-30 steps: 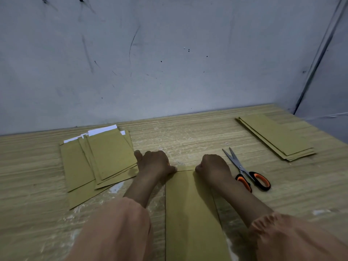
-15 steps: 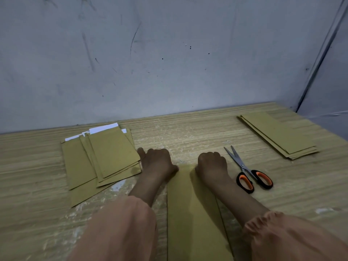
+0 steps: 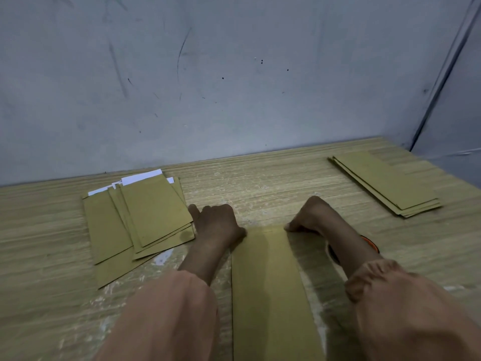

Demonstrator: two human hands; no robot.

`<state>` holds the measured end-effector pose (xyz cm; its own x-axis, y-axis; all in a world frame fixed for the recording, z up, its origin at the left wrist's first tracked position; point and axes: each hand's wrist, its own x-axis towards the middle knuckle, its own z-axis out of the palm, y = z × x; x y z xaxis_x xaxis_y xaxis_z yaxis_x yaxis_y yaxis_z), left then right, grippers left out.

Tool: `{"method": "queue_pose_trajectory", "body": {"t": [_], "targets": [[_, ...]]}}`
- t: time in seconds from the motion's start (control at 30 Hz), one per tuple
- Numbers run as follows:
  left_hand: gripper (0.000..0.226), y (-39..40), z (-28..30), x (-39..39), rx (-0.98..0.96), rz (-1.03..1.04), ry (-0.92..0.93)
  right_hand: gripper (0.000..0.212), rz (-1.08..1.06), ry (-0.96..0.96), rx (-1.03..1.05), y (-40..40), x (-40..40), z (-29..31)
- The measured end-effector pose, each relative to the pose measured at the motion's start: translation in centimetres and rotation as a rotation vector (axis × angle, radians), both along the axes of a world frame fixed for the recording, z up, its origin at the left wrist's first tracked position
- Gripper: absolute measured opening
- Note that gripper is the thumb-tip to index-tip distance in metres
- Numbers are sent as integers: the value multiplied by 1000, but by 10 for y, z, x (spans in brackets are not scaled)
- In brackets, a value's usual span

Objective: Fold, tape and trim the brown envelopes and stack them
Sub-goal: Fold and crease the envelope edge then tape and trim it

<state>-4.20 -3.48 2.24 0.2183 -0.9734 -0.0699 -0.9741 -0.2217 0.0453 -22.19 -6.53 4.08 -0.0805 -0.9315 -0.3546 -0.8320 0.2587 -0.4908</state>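
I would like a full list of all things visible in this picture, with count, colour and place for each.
envelope being worked: one, brown, centre front, between the hands
loose pile of envelopes: several, brown with white paper at the far ends, left
neat stack of envelopes: several, brown, far right
scissors: one, orange handles, mostly hidden behind right forearm
table: one, light wood
wall: grey, behind
left hand: curled, at envelope's left corner
right hand: curled, at right corner

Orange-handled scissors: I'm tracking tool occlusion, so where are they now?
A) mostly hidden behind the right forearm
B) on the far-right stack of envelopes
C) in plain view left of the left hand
A: only a sliver of the orange-handled scissors shows beside the right forearm.
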Motion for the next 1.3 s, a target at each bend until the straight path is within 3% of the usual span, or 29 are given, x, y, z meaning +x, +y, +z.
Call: {"method": "queue_pose_trajectory", "body": {"t": [0.13, 0.27, 0.33, 0.43, 0.6, 0.97, 1.13, 1.3], "targets": [[30, 0, 0, 0, 4, 10, -4, 80, -4, -5, 77, -9, 3, -1], [28, 1, 0, -2, -2, 10, 2, 23, -106, -260, -70, -15, -11, -12], [28, 1, 0, -1, 0, 17, 6, 11, -87, -325, -257, -10, -11, -11], [29, 2, 1, -1, 7, 23, 4, 9, 90, -402, -355, 8, 14, -6], [37, 6, 0, -2, 8, 21, 1, 19, 171, -632, -211, 18, 53, -29], [42, 12, 5, 19, 96, -90, 144, 17, 234, -504, -184, 12, 54, -39], [15, 7, 6, 23, 67, -86, 186, 25, 249, -466, -196, 12, 56, -39], [13, 4, 7, 21, 34, -84, 131, 25, 244, -428, -203, 13, 59, -38]]}}
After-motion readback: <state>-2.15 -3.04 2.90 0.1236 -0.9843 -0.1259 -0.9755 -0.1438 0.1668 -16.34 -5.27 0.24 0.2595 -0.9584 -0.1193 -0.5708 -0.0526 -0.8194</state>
